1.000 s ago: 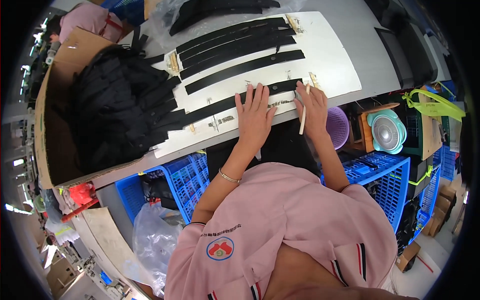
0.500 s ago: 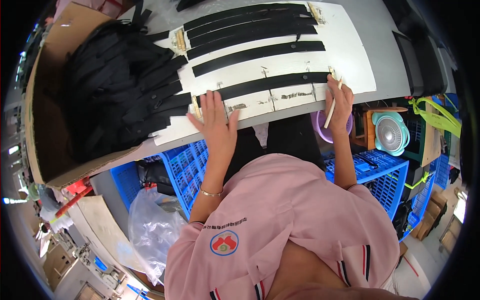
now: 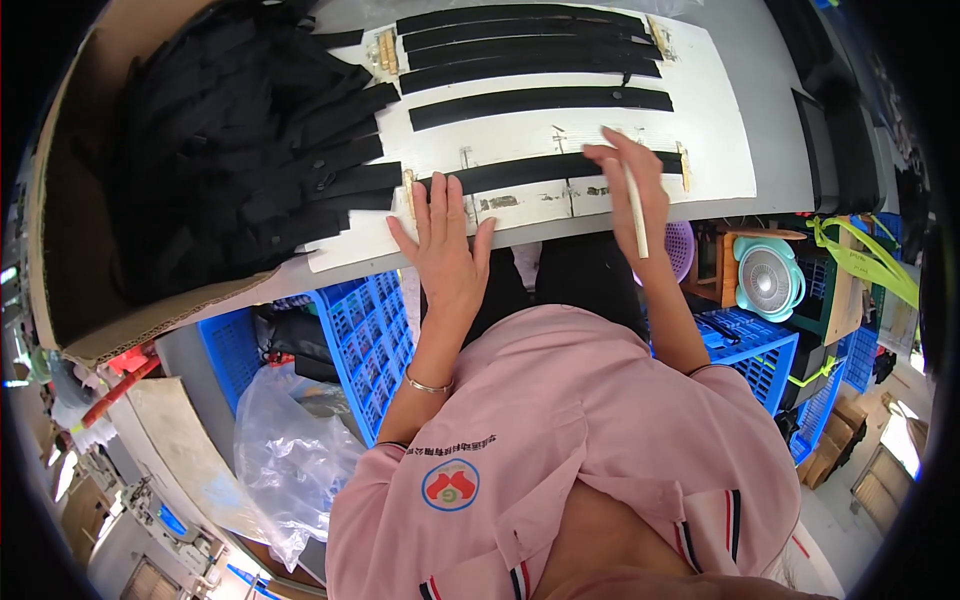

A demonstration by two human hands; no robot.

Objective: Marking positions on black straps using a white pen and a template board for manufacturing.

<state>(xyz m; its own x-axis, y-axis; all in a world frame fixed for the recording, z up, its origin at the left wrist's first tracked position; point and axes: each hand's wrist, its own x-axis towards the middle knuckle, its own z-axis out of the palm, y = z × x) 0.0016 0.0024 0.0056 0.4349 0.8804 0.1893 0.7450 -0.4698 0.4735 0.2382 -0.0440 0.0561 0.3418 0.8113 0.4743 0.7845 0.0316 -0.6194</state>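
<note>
A black fabric strip (image 3: pixel 520 173) lies along the near part of a white board (image 3: pixel 715 120), between two small tan end blocks, the left one (image 3: pixel 409 195) and the right one (image 3: pixel 685 168). My left hand (image 3: pixel 447 245) lies flat, fingers spread, with its fingertips on the strip's left end. Over the strip's right part, my right hand (image 3: pixel 640 185) grips a slim white pencil (image 3: pixel 637 215), somewhat blurred. Several more black strips (image 3: pixel 540 103) lie side by side farther up the board. Dark line marks show on the board around the near strip.
A cardboard box (image 3: pixel 50 270) at the left holds a heap of black strips (image 3: pixel 240 140), some spilling onto the board. Below the grey table are blue crates (image 3: pixel 365 345), a clear plastic bag (image 3: pixel 290 450), a purple basket (image 3: pixel 680 250) and a teal fan (image 3: pixel 770 278).
My right hand has moved left from the near strip's right end, with the pencil still in it. My left hand stays at the strip's left end. The whole view has shifted slightly.
</note>
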